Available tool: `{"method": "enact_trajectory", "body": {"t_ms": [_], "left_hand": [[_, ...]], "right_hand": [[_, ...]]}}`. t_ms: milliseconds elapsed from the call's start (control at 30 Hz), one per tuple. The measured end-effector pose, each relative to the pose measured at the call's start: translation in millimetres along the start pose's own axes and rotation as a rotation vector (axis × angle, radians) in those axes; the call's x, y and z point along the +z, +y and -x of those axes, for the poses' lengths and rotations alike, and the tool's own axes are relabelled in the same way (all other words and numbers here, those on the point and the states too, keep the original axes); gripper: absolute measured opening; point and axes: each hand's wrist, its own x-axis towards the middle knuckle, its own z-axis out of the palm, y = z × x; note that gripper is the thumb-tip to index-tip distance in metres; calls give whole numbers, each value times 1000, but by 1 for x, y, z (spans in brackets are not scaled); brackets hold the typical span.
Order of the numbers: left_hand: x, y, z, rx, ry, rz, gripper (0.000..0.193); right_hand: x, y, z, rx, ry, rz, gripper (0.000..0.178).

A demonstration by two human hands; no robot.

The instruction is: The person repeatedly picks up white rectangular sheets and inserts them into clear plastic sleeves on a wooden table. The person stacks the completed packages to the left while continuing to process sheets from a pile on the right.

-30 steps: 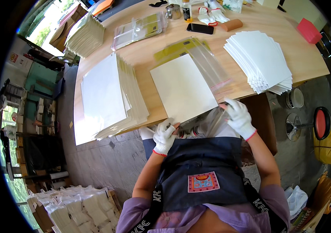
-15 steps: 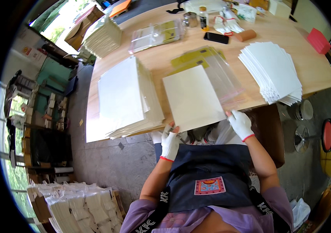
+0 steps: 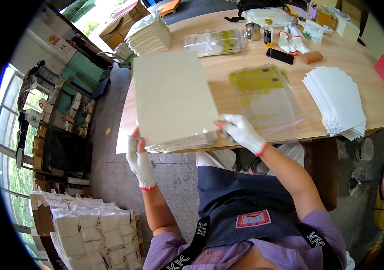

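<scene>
A flat cream sheet (image 3: 174,96), which looks wrapped in clear plastic, is held by its near corners over the left part of the table. My left hand (image 3: 140,163), in a white glove with bare fingertips, pinches its near left corner. At the near right corner my right hand (image 3: 240,131), gloved the same way, is closed on the sheet. Beneath lies a stack of plastic-covered sheets (image 3: 183,146), mostly hidden; whether the held sheet touches it I cannot tell. To the right rest clear plastic sleeves (image 3: 264,101) with olive-yellow printing.
A fanned pile of white sheets (image 3: 336,99) lies on the table's right. Farther back are a tied sleeve bundle (image 3: 212,42), a tall paper stack (image 3: 149,33), a phone (image 3: 280,56), a bottle (image 3: 268,33) and a metal pot (image 3: 252,31). Wrapped bundles (image 3: 95,229) stand at lower left.
Both hands have carried the cream sheet leftward, from beside the sleeves to over the left stack. The view has shifted slightly, with the table's things now farther right and lower.
</scene>
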Motion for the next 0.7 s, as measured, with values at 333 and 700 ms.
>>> {"method": "enact_trajectory", "body": {"t_ms": [333,700], "left_hand": [[-27,-80,-23,-63,-154,-176,48],[-23,-100,-14,-13,-97,6,48]], "right_hand": [[31,-41,-26,-181,111,1130,54],[5,-29,14,-380,135,966,34]]}}
